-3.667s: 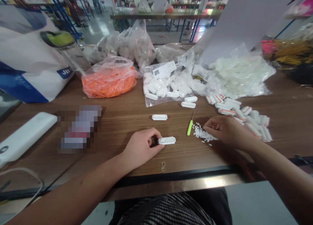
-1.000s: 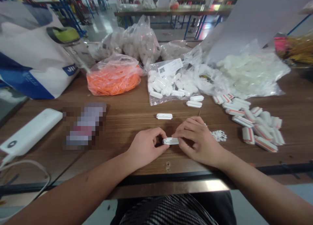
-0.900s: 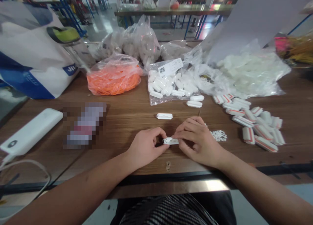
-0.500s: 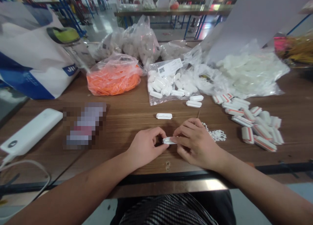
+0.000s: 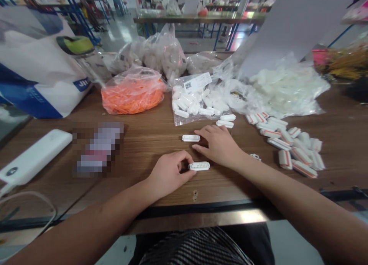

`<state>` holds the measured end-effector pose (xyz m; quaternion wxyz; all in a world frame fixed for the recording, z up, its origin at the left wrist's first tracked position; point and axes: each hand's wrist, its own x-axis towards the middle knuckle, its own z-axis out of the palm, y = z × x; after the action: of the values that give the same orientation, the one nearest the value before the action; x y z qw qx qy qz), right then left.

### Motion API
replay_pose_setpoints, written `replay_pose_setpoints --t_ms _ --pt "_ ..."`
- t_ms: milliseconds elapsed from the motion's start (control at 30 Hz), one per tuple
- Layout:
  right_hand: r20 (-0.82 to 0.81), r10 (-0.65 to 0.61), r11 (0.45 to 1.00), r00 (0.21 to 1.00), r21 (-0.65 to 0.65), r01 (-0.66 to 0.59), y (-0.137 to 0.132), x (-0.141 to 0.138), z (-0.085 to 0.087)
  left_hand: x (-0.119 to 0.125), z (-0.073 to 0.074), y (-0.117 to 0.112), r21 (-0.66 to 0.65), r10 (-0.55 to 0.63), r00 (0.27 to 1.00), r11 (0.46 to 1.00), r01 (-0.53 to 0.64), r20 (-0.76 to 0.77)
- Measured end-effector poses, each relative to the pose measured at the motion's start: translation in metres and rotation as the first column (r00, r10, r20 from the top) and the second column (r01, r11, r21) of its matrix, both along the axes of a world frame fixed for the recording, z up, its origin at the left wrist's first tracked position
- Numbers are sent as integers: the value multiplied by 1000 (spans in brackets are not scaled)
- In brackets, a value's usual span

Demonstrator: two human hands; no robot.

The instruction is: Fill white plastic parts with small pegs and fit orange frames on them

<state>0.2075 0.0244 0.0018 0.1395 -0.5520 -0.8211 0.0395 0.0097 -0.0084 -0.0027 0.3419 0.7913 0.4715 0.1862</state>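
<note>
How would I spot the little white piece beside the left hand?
On the brown wood-grain table, find the person's left hand. At its fingertips sits a small white rectangular plastic connector dotted with tiny holes, unlike the plainer white piece above it.

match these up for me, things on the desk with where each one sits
Things:
1. white connector with pin holes
2. smooth-faced white connector
3. orange strands in a clear bag
4. red-striped white rolls

Places:
a. loose heap at the table's right
b. at the left hand
c. beside the right hand
d. at the back, near a blue-and-white carrier bag

Pairs: 1-b, 2-c, 3-d, 4-a
</note>
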Motion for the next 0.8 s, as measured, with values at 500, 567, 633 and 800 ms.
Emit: replay_pose_setpoints --t_ms 500,567,633,800 --pt "-199 175 952 964 283 -114 -21 10 14 0 2 -1 -14 4 1000 1000 -4 -10" --pt "-204 176 956 963 270 -117 -22 10 14 0 3 -1 -15 4 1000 1000 -5 -19" --pt "-200 180 956 963 266 -123 -22 10 15 0 3 0 -9 5 1000 1000 -5 -22" --pt "-166 180 955 969 267 -132 -17 12 11 0 3 0 -11 -1 1000 1000 1 -12"
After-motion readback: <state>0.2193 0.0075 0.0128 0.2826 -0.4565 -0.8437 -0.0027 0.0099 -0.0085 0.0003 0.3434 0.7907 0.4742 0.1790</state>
